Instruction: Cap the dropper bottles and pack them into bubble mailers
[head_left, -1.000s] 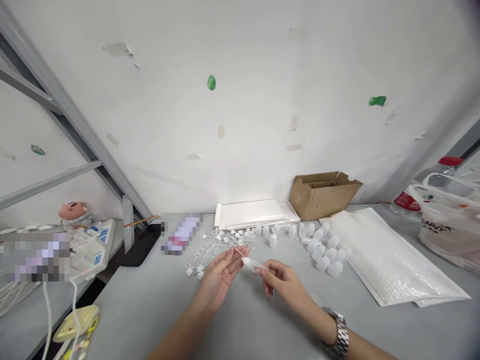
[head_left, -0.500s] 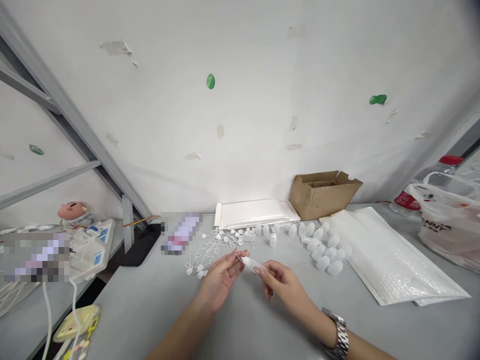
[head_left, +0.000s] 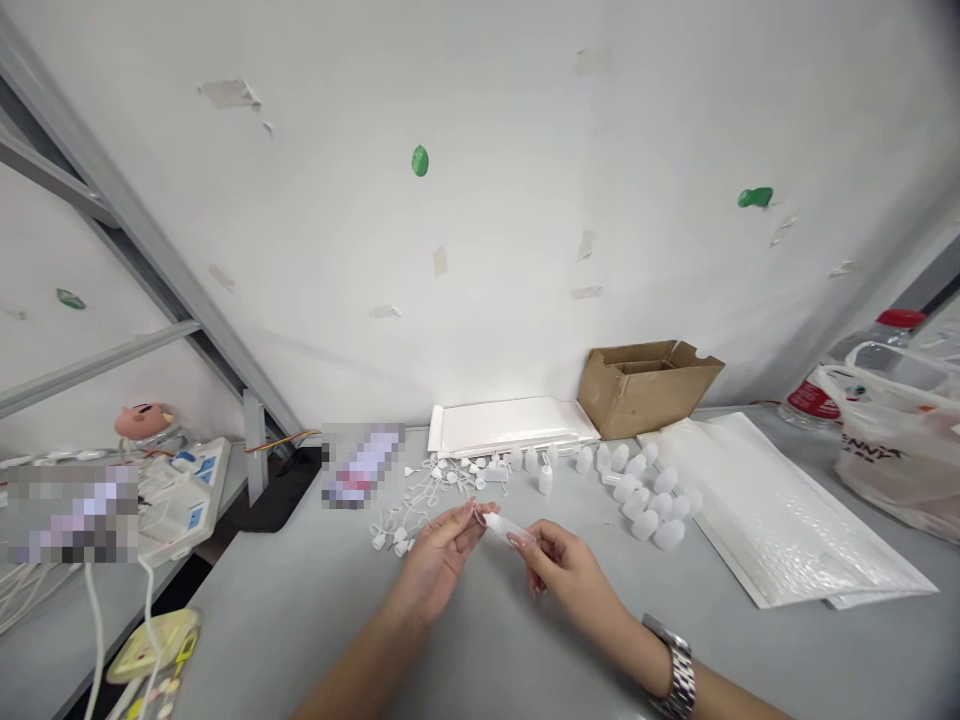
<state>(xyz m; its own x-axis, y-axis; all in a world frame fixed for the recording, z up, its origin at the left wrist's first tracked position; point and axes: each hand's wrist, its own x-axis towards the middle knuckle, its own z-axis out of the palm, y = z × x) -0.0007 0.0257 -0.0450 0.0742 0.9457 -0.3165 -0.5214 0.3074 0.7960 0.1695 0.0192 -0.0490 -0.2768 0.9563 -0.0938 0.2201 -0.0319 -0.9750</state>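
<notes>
My right hand [head_left: 561, 562] holds a small translucent white squeeze bottle [head_left: 508, 530] by its body, tilted with the nozzle end pointing left. At that end, the closed fingertips of my left hand [head_left: 444, 562] pinch the tip, and they hide part of it. Just beyond my hands, white caps with looped straps [head_left: 442, 480] lie scattered on the grey table. One small bottle [head_left: 546, 480] stands upright behind my hands. To the right, several more translucent bottles [head_left: 645, 500] lie in a group.
A brown cardboard box [head_left: 649, 390] and white padded mailers [head_left: 517, 425] are by the wall. More bubble mailers [head_left: 795, 520] lie at right, near a plastic bag [head_left: 892, 450] and a red-capped bottle [head_left: 814, 400]. A black pad [head_left: 281, 495] is at left, beside a metal frame.
My left fingers have closed in slightly on the nozzle end of the squeeze bottle. My right hand and the things on the table look nearly the same.
</notes>
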